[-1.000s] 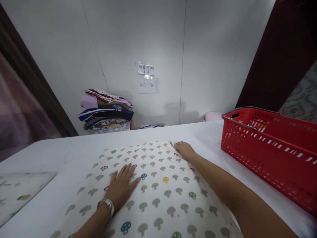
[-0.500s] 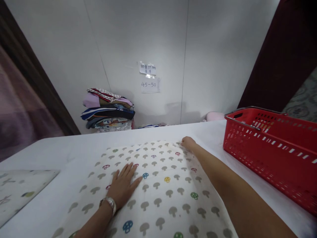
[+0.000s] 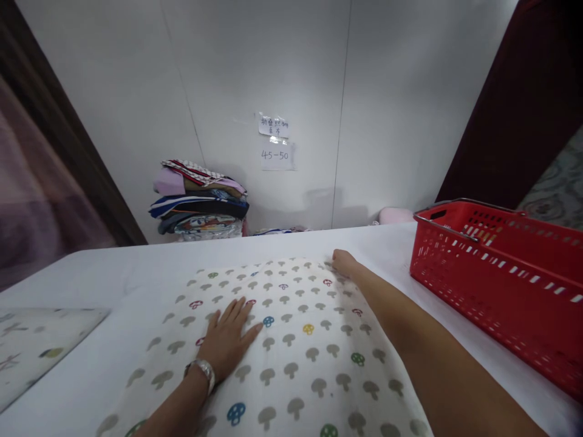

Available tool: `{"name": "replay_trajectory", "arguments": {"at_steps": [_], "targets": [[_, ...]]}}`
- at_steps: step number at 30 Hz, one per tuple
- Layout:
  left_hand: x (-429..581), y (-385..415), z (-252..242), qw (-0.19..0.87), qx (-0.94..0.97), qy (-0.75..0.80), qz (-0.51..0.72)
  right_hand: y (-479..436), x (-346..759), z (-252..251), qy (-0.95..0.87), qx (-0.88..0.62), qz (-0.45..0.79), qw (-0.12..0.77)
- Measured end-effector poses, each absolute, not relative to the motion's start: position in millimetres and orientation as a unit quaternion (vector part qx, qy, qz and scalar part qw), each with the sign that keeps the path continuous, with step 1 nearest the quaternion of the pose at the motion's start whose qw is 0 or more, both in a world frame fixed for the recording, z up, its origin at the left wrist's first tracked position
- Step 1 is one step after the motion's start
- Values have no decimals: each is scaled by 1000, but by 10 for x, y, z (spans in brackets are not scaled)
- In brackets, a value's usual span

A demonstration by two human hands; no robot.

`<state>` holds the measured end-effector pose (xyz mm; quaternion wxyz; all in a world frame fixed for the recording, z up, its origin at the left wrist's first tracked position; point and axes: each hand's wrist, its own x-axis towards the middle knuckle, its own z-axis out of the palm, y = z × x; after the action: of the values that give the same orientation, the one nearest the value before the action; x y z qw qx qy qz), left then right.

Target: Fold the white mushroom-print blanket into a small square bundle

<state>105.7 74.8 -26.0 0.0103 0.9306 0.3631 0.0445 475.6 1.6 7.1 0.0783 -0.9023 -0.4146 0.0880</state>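
A white cloth (image 3: 291, 352) printed with grey and coloured mushrooms lies spread on the white table (image 3: 136, 273), its near part running out of view at the bottom. My left hand (image 3: 228, 334), with a silvery bracelet at the wrist, rests palm down on the cloth left of its middle, fingers spread. At the far right corner, my right hand (image 3: 345, 263) is closed on the edge of the cloth. My fingertips there are mostly hidden behind the knuckles.
Right of the cloth stands a red plastic basket (image 3: 492, 291) with metal handles. Another pale patterned cloth (image 3: 40, 346) lies at the left. Folded fabrics (image 3: 200, 200) are stacked behind the table against the wall, and something pink (image 3: 396, 215) shows at the back right.
The view has shifted very slightly. Both hands and the mushroom cloth stay in practically the same place.
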Motion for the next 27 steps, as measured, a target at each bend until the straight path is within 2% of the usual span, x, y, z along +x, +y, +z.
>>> {"name": "replay_trajectory", "arguments": {"at_steps": [5, 18, 23, 27], "targets": [[1051, 754, -266, 15, 933, 357, 47, -105, 4904, 14, -381, -916, 27, 121], [1046, 727, -278, 31, 934, 354, 45, -181, 4997, -55, -403, -898, 55, 167], [1016, 774, -214, 61, 932, 346, 89, -101, 4943, -113, -395, -902, 54, 167], [1135, 1133, 9, 60, 916, 371, 142, -64, 4986, -177, -395, -905, 60, 147]]}}
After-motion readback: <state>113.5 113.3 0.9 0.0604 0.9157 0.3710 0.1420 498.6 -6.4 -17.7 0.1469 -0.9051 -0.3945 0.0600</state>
